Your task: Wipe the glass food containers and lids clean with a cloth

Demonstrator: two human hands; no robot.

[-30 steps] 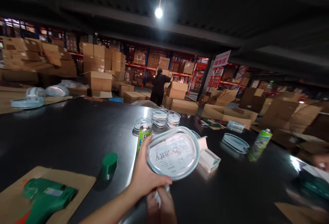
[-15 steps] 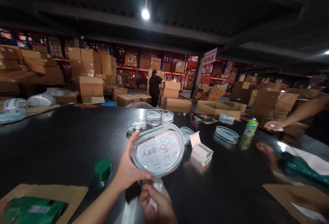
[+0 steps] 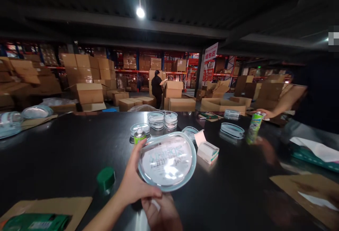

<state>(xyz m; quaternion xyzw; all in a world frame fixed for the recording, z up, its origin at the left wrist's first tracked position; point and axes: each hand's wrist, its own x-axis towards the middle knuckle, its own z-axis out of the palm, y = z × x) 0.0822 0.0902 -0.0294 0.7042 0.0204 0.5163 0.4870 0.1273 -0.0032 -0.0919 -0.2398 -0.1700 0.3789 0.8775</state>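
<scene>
My left hand [image 3: 136, 185] grips the left side of a clear oval plastic case [image 3: 168, 162] with a pale blue rim, thumb along its lower edge. A printed sheet with lettering shows through the case, and light glares off its face. Below the case, my right hand [image 3: 160, 209] is closed around a piece of white tissue [image 3: 155, 204]; part of that hand is hidden behind the case and my left thumb. A green spray can [image 3: 139, 136] stands just behind my left fingertips. To the right of the case sits a small white box [image 3: 208, 152] with its flap raised.
More oval cases [image 3: 155, 120] stand at the table's [image 3: 66, 153] far edge. A green cap [image 3: 106, 177] and a green package [image 3: 37, 221] lie left. At right are another spray can [image 3: 255, 126], touched by a co-worker's hand [image 3: 267, 114], and a tissue pack [image 3: 315, 157].
The case has shifted slightly right and down, and its face now catches the light. My right hand has moved up behind its lower edge. The co-worker has come closer, hand at the can.
</scene>
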